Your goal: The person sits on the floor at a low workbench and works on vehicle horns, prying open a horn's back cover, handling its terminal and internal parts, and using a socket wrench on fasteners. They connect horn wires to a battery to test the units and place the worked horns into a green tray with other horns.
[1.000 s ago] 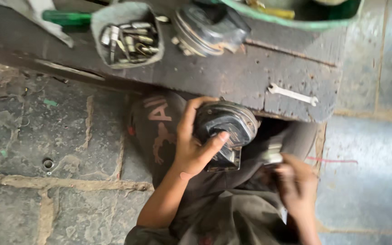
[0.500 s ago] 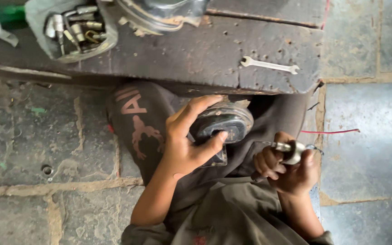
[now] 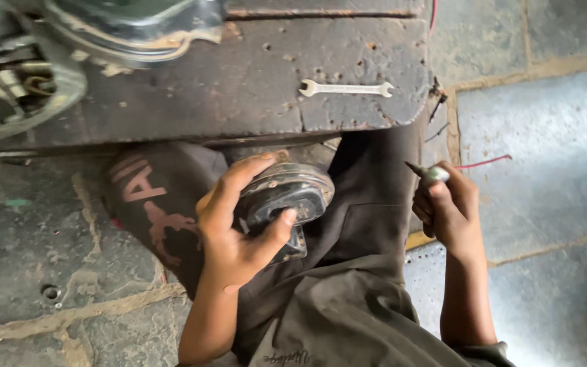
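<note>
The left hand [image 3: 229, 234] grips a round black metal part [image 3: 281, 197], fingers [image 3: 239, 178] curled over its top and thumb on its face, held above the lap just below the dark wooden surface [image 3: 348, 47]. The right hand [image 3: 446, 211] is clenched around a small screwdriver [image 3: 428, 172], tip pointing up-left, well apart from the part. A wrench [image 3: 346, 88] lies on the surface.

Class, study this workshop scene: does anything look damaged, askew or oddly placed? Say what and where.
The dark work board looks worn: its surface is pitted and its near edge cracked. A spanner lies loose near its right end. A thin red wire trails across the stone floor. Nothing looks spilled.
</note>
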